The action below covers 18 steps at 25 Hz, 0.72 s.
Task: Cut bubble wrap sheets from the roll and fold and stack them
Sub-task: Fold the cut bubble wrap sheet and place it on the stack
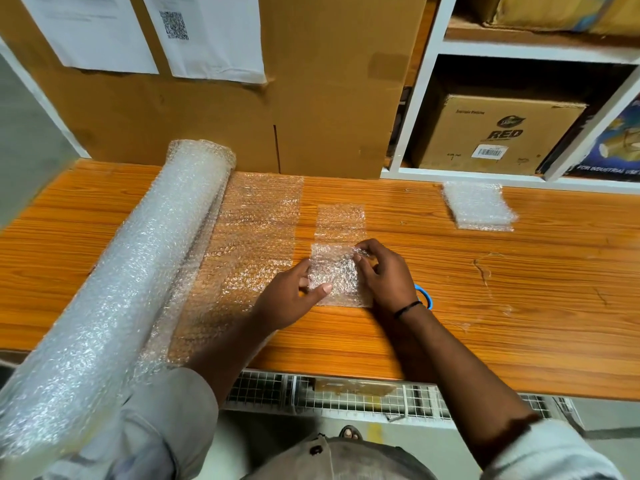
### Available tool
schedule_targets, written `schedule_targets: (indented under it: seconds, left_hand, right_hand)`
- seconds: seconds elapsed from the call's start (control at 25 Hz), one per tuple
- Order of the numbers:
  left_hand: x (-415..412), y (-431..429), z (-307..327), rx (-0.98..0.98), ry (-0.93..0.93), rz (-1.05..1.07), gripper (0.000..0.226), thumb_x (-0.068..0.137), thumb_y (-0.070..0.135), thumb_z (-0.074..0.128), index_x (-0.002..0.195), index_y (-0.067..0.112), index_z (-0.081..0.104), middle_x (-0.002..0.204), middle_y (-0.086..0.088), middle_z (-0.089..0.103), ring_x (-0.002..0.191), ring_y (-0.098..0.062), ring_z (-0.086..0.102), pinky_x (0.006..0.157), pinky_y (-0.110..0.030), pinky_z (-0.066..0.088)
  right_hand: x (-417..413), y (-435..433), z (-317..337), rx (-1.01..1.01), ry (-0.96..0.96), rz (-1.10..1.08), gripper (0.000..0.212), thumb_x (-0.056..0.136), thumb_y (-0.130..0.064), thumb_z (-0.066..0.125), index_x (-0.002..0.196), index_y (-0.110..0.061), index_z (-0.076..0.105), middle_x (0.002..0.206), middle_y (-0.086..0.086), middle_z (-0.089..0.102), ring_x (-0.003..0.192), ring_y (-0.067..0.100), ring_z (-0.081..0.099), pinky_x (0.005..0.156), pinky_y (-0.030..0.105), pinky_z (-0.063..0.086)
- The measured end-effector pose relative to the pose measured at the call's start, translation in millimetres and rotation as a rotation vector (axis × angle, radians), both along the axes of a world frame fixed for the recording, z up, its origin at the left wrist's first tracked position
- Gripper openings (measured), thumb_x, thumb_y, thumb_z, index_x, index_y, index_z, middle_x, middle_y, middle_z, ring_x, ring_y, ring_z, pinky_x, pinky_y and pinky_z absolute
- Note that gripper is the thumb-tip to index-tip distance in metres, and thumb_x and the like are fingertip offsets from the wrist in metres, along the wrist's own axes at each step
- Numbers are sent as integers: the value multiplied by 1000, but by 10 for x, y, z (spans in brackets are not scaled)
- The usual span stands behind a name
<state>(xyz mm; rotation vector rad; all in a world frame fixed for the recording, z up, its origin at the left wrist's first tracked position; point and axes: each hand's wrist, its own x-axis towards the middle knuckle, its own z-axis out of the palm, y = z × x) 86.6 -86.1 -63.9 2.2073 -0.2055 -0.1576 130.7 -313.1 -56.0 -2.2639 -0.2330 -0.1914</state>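
Folded bubble wrap sheet (337,273) on table (536,299) between the hands, left hand (292,297) pinching its left edge, thumb on top, right hand (384,277) pinching its far right corner, roll (114,289) outside left hand, folded stack (479,206) well beyond right hand

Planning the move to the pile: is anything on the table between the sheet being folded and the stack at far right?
Nothing visible does. Only bare tabletop lies between the sheet held in the left hand and right hand and the stack. A blue object by the right wrist sits off that line.
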Motion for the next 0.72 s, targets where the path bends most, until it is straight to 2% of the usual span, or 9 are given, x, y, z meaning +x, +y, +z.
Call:
schedule_targets:
  seconds: [0.12,0.24,0.28,0.36,0.4,0.44,0.56,0.64,0.72]
  left_hand:
    - [7,-33,6,27,10,51,95,89,56,73,162,17,25,150,-14,54,131,-25,58,99,-34,48]
    - [40,-48,2,62,-12,90,103,88,53,75,165,29,10,149,-16,55,131,-26,58,100,-32,45]
    - [46,-59,-1,60,-27,93,104,89,51,76,165,33,7,146,-16,57,126,-26,61,98,-31,46]
    - [58,-107,-33,70,-67,125,105,90,44,77,165,31,5,128,-12,67,101,-20,67,85,-28,48]
    - [63,-138,-49,78,-86,142,104,89,40,78,165,28,7,120,-8,67,91,-15,65,79,-28,49]
    - [73,-167,-69,82,-110,154,103,88,37,80,165,26,12,118,-5,65,89,-13,62,78,-30,51]
    - [93,-211,-197,242,-240,150,91,83,40,79,159,22,33,146,-7,48,118,-22,57,97,-44,54]
    - [83,-218,-257,451,-342,120,79,83,48,69,153,22,43,159,-10,37,134,-31,49,106,-50,48]
    - [96,-254,-271,543,-399,94,69,90,48,57,151,19,47,162,-12,36,141,-36,43,110,-54,42]
  right_hand:
    - [228,75,57,-28,-6,12,18,99,-26,67,115,-17,67,101,6,75,89,29,68,70,33,45]
    - [414,107,20,-85,8,-10,20,98,-25,66,115,-14,67,103,10,76,95,34,68,74,38,52]
    - [451,100,-10,-107,10,-22,19,98,-26,66,114,-15,67,102,11,76,95,35,68,73,39,53]
    - [495,61,-79,-148,11,-41,17,97,-27,64,111,-17,65,98,12,76,93,37,69,72,41,54]
    - [510,36,-113,-168,27,-42,18,96,-28,64,111,-18,65,97,12,76,92,38,69,73,42,54]
    - [528,15,-138,-187,52,-37,19,95,-28,63,112,-19,65,96,13,76,93,39,69,75,43,54]
    - [560,-34,-143,-243,102,-14,27,93,-26,63,119,-19,64,101,14,76,99,40,68,82,45,53]
    - [523,-38,-125,-321,31,-14,36,93,-25,63,127,-15,62,117,15,70,111,39,61,90,46,49]
    - [420,-4,-126,-391,-97,-25,41,94,-25,61,132,-11,60,132,15,62,123,38,53,97,48,43]
